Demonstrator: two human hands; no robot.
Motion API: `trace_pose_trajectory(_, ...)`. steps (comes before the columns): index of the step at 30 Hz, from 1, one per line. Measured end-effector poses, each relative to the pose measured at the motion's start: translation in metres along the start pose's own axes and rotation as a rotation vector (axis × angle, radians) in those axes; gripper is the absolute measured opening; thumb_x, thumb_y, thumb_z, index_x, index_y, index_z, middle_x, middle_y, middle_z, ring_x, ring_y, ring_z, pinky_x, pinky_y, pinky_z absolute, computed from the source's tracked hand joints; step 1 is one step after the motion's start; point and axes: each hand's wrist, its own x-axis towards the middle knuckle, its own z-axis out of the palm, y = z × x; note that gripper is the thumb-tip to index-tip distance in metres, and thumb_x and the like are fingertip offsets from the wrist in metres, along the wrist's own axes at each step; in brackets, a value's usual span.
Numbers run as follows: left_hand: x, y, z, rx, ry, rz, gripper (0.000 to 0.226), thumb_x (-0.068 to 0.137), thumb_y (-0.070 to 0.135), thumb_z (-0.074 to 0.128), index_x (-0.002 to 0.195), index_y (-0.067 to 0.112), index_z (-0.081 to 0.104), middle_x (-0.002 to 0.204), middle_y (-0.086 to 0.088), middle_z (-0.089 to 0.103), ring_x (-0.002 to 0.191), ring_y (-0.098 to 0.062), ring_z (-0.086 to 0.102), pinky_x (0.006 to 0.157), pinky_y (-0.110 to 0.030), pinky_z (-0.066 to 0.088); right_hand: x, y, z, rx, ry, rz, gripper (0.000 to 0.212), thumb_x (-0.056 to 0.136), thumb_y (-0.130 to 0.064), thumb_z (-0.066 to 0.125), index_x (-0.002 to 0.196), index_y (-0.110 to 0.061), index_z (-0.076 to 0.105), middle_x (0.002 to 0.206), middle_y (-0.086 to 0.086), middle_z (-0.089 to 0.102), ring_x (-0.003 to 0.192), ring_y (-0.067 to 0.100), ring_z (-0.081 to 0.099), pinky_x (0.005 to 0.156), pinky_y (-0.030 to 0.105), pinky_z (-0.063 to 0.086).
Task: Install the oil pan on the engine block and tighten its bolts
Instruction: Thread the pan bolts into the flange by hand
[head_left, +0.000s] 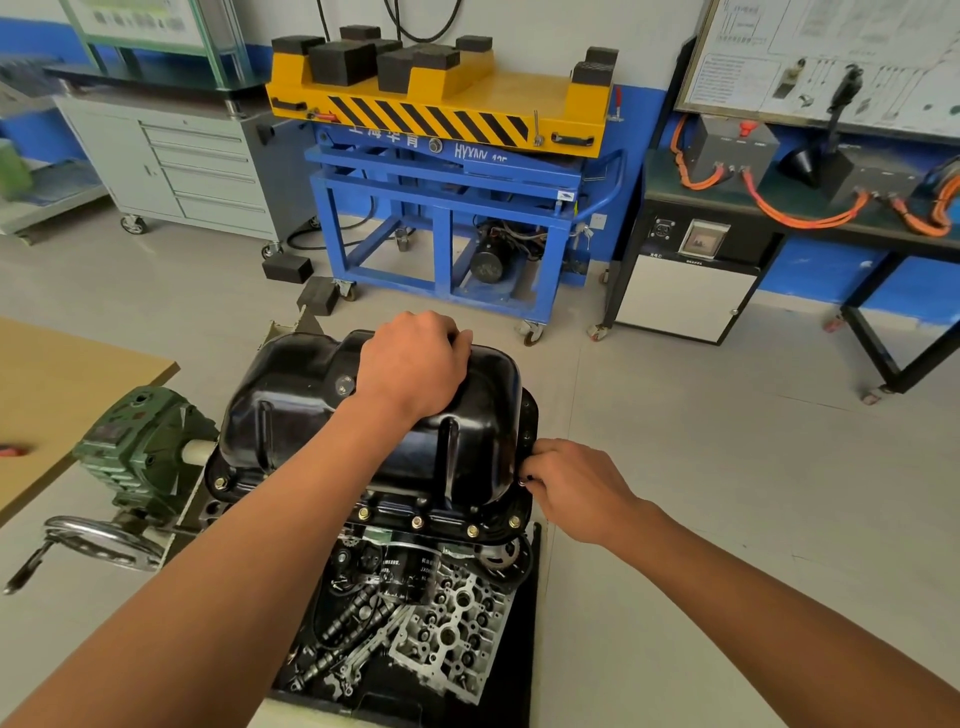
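A glossy black oil pan (291, 410) sits upside-up on the engine block (415, 519), which is held on a stand. My left hand (413, 364) lies on top of the pan, fingers curled over its far edge. At the pan's right flange my right hand (571, 483) pinches a small bolt (523, 480) with its fingertips. Several brass-coloured bolts (417, 521) stand in the near flange. The far side of the flange is hidden.
A tray (524, 649) below the engine holds a cylinder head (452, 634), camshafts and an oil filter (410, 571). A green gearbox (140, 447) with a handwheel (104, 540) is at left, beside a wooden bench (52, 389). A blue and yellow lift cart (447, 156) stands behind.
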Motion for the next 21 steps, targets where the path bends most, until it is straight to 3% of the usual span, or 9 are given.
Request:
trace_pose_trajectory(6,-0.0007,0.0001,-0.0005,0.003,0.007,-0.004,0.036,0.1,0.043,0.049,0.092,0.017,0.074,0.07,0.001,0.052,0.066,-0.025,0.046,0.061,-0.032,0.035,0.0017,-0.0035,-0.002,-0.051,0.022,0.01,0.024,0.098,-0.037,0.054,0.103,-0.021,0.071,0.102,-0.004,0.061,0.094,0.02,0.06,0.067,0.034,0.05)
trace_pose_trajectory(11,-0.0011,0.0003,-0.0003,0.0,0.001,-0.004,0.036,0.1,0.042,0.049,0.092,0.016,0.074,0.069,0.0,0.053,0.066,-0.026,0.047,0.06,-0.032,0.037,0.0031,-0.0026,0.0024,0.011,-0.012,0.026,0.018,0.098,-0.025,0.054,0.088,-0.019,0.067,0.097,-0.005,0.06,0.09,0.022,0.061,0.064,0.031,0.042)
trace_pose_trajectory(17,0.0001,-0.0005,0.0006,0.006,0.004,-0.008,0.036,0.1,0.044,0.049,0.095,0.018,0.074,0.074,-0.001,0.057,0.07,-0.025,0.049,0.062,-0.032,0.039,0.0039,-0.0037,0.0015,-0.017,0.026,0.039,0.025,0.096,-0.04,0.057,0.1,-0.021,0.072,0.097,-0.005,0.061,0.087,0.02,0.061,0.064,0.03,0.045)
trace_pose_trajectory(21,-0.0005,0.0,0.0009,0.01,0.006,-0.014,0.036,0.1,0.044,0.049,0.095,0.019,0.074,0.073,0.0,0.055,0.069,-0.025,0.048,0.062,-0.032,0.037,0.0019,-0.0029,0.0044,0.035,0.005,0.034,0.015,0.096,-0.028,0.057,0.085,-0.022,0.065,0.095,-0.007,0.059,0.087,0.022,0.062,0.062,0.029,0.041)
